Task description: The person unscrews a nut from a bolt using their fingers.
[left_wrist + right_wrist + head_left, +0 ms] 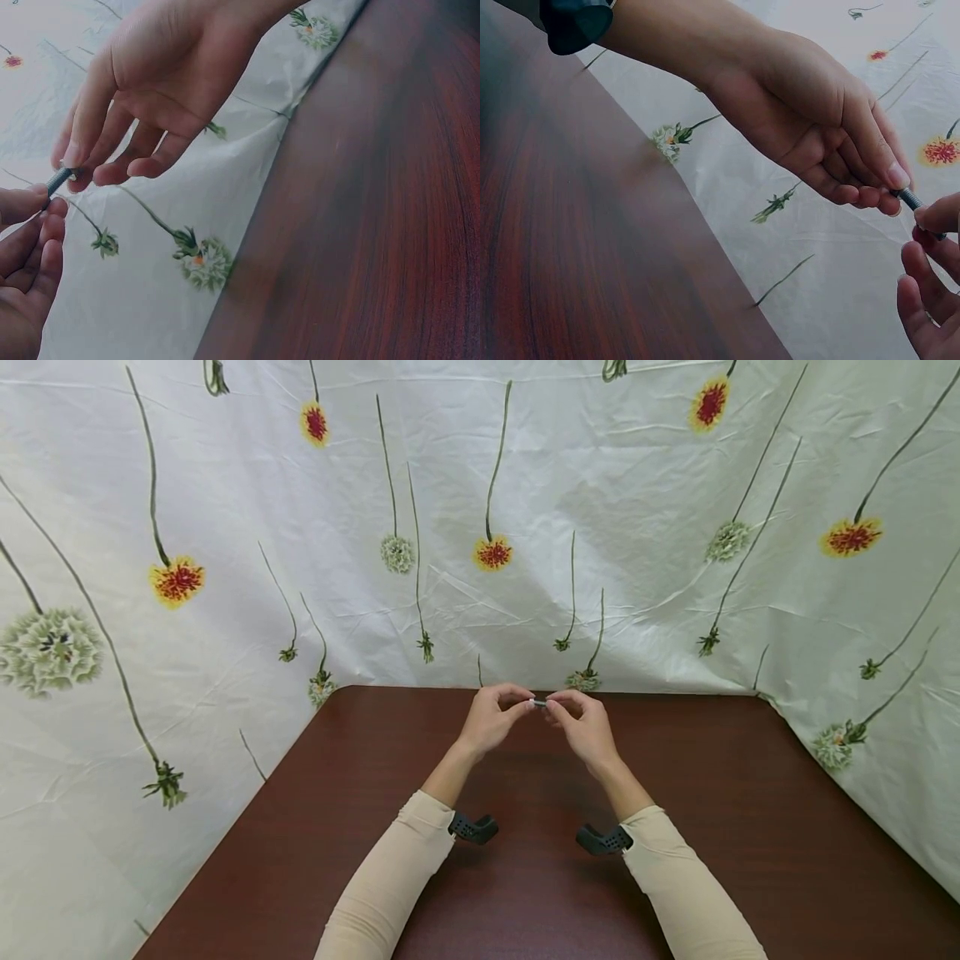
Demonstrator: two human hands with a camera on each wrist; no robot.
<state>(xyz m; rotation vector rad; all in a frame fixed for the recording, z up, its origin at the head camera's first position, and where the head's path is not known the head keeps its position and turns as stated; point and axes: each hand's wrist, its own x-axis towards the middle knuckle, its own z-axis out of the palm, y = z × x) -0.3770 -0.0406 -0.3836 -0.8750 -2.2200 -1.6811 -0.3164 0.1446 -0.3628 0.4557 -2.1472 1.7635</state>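
Note:
A small grey threaded bolt (pixel 539 702) is held between my two hands above the far part of the table. My left hand (pixel 487 718) pinches one end with thumb and fingertips. The other end is pinched by my right hand (pixel 587 731). In the left wrist view, ridged thread shows along the bolt (pixel 58 181), and a shiny metal bit (pixel 72 174) peeks out at the right fingertips. The right wrist view shows the bolt (pixel 910 199) slanting between the two thumbs. Fingertips cover both its ends.
A dark reddish-brown wooden table (pixel 540 893) lies under both arms. Behind it and at the sides hangs a white cloth (pixel 450 468) printed with flowers. Each wrist wears a dark strapped device, one on the left (pixel 474 829) and one on the right (pixel 603 839).

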